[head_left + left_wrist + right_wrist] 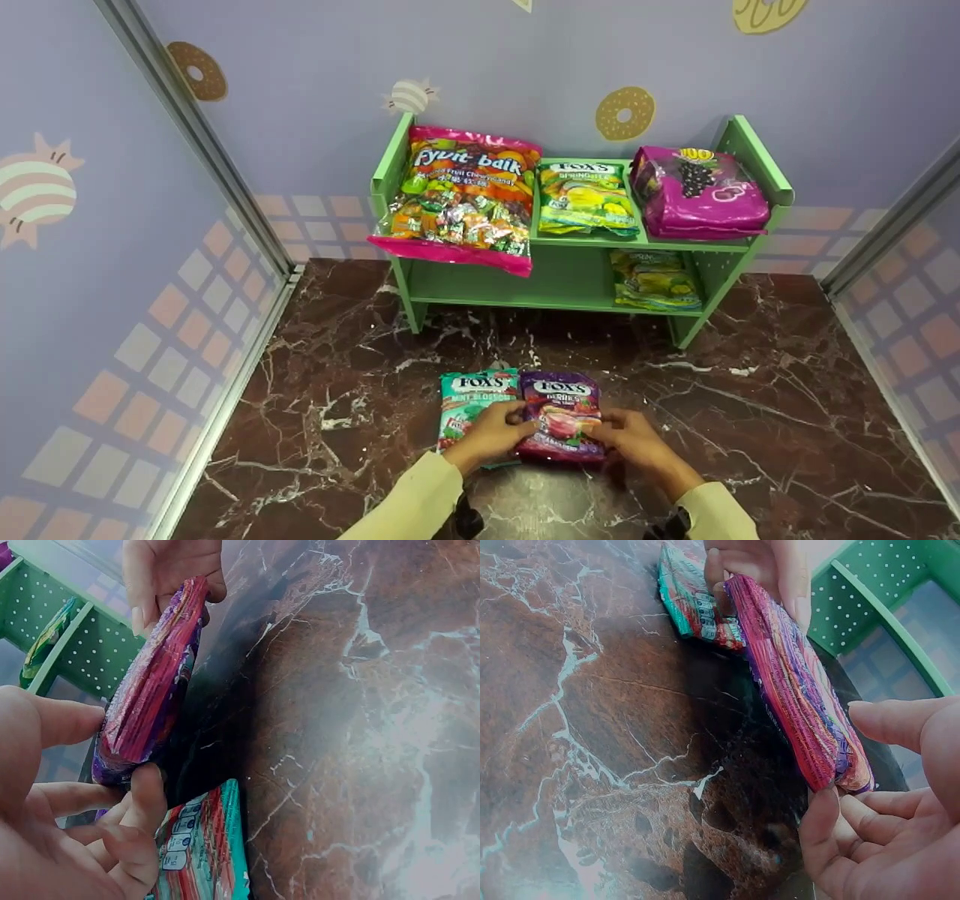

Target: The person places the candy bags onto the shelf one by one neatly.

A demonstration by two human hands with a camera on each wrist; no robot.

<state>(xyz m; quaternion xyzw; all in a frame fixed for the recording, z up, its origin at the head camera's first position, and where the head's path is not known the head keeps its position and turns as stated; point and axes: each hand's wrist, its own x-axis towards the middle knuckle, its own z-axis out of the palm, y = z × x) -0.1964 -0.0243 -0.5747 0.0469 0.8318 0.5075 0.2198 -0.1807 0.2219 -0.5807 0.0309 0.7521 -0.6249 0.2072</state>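
A purple Fox's Berries candy bag is held between my two hands, raised off the marble surface in both wrist views. My left hand pinches its left edge, thumb on one face and fingers on the other. At the opposite edge, my right hand holds the bag with fingers beneath and the thumb over its face. A teal Fox's Mint Blossom bag lies flat on the surface to the left, partly covered by my left hand. Its printed back end shows below the purple bag in the left wrist view.
Behind stands a green two-tier rack. Its upper tier bears a large Fruit Balk bag, a yellow-green Fox's bag and a magenta grape candy bag. Another yellow-green bag lies below at right. Patterned walls enclose the area.
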